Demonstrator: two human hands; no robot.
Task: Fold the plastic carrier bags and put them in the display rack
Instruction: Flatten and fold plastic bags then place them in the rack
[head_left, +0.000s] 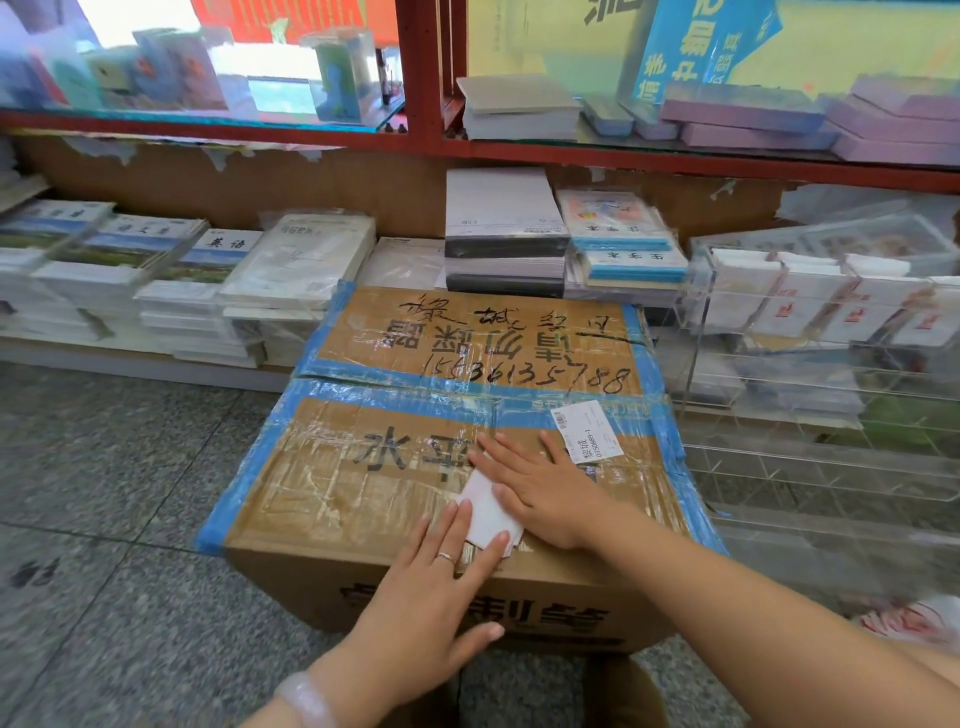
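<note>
A small white folded plastic carrier bag (489, 510) lies on top of a taped cardboard box (363, 467). My right hand (540, 488) lies flat on the bag's right part, fingers straight and pointing left and away. My left hand (431, 592) reaches over the box's near edge, and its straight fingertips press the bag's near-left corner. To the right stands a clear acrylic display rack (810, 364); its upper compartments hold several folded white bags (795, 301) with red print.
Stacks of books and paper packs (291, 270) line the low shelf behind the box. A red-framed glass shelf (426, 135) runs above. Grey stone floor (104, 493) spreads to the left. A loose white and red plastic bag (914, 621) lies at the right edge.
</note>
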